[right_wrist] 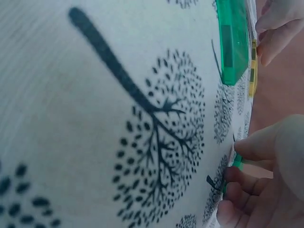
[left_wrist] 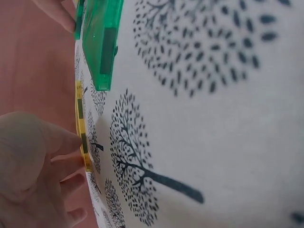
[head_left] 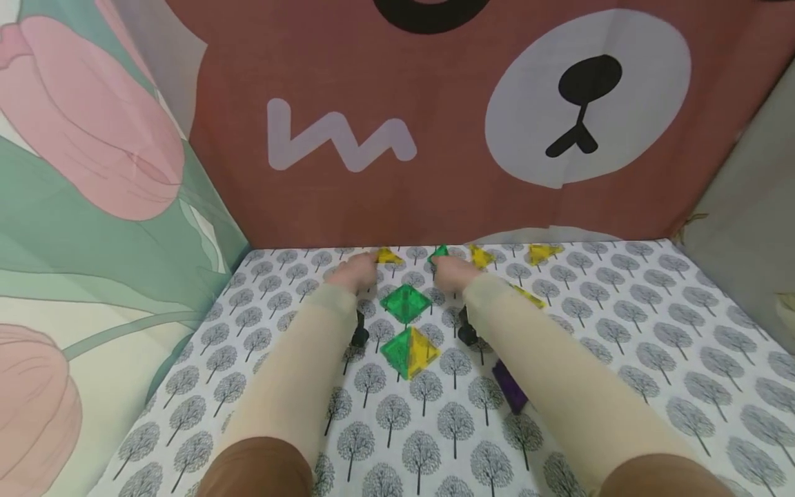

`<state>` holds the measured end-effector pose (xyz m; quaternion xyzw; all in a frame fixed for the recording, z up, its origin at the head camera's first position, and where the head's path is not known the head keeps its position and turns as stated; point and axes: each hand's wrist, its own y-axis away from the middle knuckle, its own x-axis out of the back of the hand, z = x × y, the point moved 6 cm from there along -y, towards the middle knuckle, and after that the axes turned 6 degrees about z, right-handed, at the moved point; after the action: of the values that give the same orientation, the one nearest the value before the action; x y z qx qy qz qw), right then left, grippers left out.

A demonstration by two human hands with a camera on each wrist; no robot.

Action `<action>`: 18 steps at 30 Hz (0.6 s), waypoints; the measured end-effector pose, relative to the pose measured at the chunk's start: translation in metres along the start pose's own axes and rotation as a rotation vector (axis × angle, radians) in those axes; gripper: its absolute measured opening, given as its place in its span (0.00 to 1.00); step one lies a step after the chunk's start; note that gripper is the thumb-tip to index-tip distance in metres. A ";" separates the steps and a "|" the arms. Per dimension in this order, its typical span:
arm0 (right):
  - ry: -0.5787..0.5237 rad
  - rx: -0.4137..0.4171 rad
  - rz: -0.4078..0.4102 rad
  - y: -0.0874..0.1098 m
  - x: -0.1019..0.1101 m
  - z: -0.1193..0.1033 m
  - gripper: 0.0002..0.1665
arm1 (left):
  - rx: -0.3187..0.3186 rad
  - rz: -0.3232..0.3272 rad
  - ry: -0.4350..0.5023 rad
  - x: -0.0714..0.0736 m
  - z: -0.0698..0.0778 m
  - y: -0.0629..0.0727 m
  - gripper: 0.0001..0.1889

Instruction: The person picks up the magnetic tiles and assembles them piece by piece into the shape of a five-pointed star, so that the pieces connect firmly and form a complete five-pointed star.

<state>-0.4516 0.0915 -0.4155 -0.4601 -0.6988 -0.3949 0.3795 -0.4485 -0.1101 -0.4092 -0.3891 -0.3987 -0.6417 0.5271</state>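
At the far side of the cloth, my left hand [head_left: 355, 271] pinches the edge of a yellow triangular magnetic tile [head_left: 389, 256] between thumb and finger; the left wrist view shows this yellow tile [left_wrist: 81, 126] lying flat. To its right my right hand [head_left: 453, 271] holds a small green triangular tile [head_left: 439, 252], whose middle the fingers hide in the right wrist view. Between the forearms lies a green diamond shape [head_left: 406, 303]. Closer to me is a second diamond [head_left: 410, 353], its left half green and its right half yellow.
Two yellow pieces, one [head_left: 480, 257] near the right hand and another [head_left: 543, 253] farther right, lie along the back edge. A yellow tile [head_left: 528, 295] and a purple tile [head_left: 509, 386] are partly covered by the right arm. A brown printed curtain [head_left: 348, 207] hangs behind the tree-patterned cloth [head_left: 391, 414].
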 end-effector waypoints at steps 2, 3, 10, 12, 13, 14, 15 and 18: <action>0.013 0.010 0.012 0.000 0.001 0.001 0.37 | -0.024 -0.002 -0.059 0.000 0.004 0.000 0.26; 0.026 0.019 0.026 0.001 0.002 0.000 0.37 | -0.032 0.000 -0.090 0.001 0.006 0.000 0.26; 0.085 0.082 0.094 0.003 0.007 -0.003 0.31 | -0.097 0.036 -0.199 0.006 0.021 -0.001 0.16; 0.089 0.096 0.087 0.003 0.005 -0.004 0.29 | -0.109 0.046 -0.199 0.005 0.024 -0.003 0.15; 0.097 0.108 0.088 0.003 0.005 -0.004 0.29 | -0.116 0.052 -0.199 0.005 0.025 -0.003 0.16; 0.105 0.118 0.088 0.003 0.004 -0.005 0.28 | -0.122 0.060 -0.201 0.005 0.026 -0.004 0.17; 0.099 0.120 0.083 0.003 0.004 -0.005 0.28 | -0.126 0.067 -0.201 0.004 0.027 -0.005 0.18; 0.091 0.130 0.068 0.004 0.003 -0.007 0.28 | -0.142 0.055 -0.200 0.003 0.029 -0.005 0.17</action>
<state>-0.4472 0.0876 -0.4091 -0.4394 -0.6891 -0.3560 0.4532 -0.4511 -0.0838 -0.3961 -0.4982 -0.3921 -0.6117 0.4731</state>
